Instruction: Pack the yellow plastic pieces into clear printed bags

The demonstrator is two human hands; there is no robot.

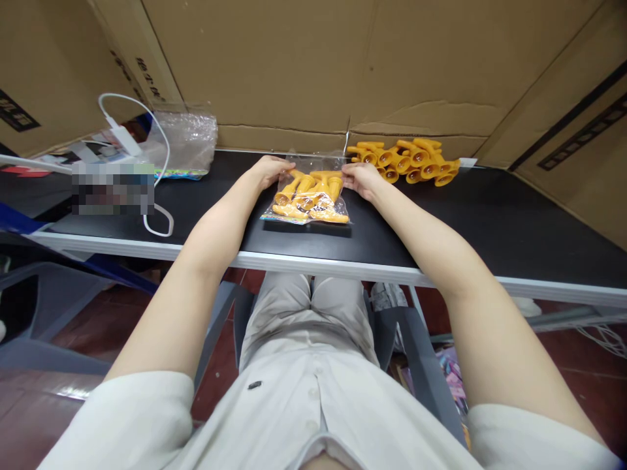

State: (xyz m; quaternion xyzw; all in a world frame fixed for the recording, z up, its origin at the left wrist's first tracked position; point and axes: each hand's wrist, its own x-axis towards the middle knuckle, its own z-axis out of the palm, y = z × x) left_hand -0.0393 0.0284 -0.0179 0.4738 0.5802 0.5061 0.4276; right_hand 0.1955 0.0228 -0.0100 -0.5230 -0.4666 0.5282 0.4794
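Observation:
A clear plastic bag (307, 196) with several yellow horn-shaped pieces inside stands out at the middle of the black table. My left hand (270, 171) pinches its upper left side, fingers closed on the film. On the upper right side, my right hand (362, 179) grips the bag in the same way. A colourful printed strip runs along the bag's near edge. Just beyond my right hand lies a pile of loose yellow horn-shaped pieces (409, 160), their round flared ends facing me.
Flat clear bags (183, 140) lie at the back left, beside a white cable and adapter (126, 140). Cardboard panels (294, 65) wall off the back and sides. The table's metal front edge (313, 262) runs above my lap.

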